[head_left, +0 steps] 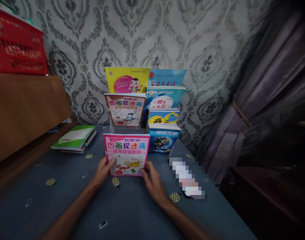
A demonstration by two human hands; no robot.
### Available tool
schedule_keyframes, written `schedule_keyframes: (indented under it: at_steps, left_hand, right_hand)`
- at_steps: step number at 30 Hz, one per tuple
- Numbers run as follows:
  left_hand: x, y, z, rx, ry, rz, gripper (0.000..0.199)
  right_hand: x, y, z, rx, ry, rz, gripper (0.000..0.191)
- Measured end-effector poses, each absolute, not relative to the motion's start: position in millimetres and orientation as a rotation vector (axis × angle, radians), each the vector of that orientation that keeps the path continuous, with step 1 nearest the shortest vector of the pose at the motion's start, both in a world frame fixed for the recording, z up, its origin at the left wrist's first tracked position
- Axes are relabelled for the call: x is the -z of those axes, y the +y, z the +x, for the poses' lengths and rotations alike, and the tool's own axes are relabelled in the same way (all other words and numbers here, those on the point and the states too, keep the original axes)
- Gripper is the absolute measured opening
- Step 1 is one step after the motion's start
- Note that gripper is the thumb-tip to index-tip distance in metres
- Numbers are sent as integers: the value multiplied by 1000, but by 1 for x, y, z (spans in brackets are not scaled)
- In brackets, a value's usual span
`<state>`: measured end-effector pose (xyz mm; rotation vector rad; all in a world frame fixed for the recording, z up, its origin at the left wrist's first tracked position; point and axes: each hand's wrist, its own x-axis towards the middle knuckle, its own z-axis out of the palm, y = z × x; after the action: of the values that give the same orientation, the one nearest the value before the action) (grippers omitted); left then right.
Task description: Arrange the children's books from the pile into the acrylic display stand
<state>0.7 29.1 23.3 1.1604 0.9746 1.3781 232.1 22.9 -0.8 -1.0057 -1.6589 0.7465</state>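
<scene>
With left hand (104, 170) and right hand (154, 181), grips the pink book (127, 154) at both lower side edges, just below and left of the frame's centre; holds it front-out, below the brown book (126, 115), beside the globe book (163, 140)

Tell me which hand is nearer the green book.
Left. The left hand is right of the green book, holding the pink book; the right hand, on its right edge, is farther right.

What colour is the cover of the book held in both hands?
Mostly pink and white: the book shows best in the head view.
</scene>
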Motion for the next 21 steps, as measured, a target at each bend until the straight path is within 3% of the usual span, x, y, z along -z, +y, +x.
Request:
schedule_keyframes:
  at_steps: [4, 9, 21]
  left_hand:
    - [-36, 26, -3, -1406, 1089, 1344, 54]
    - [-52, 30, -20, -1329, 1262, 1635, 38]
    - [-95, 49, -47, -903, 1290, 1934, 34]
  right_hand:
    - [-8, 23, 237, -702, -1688, -1013, 21]
    - [-28, 33, 240, -670, -1677, -1000, 29]
    - [-62, 70, 233, -632, -1774, -900, 17]
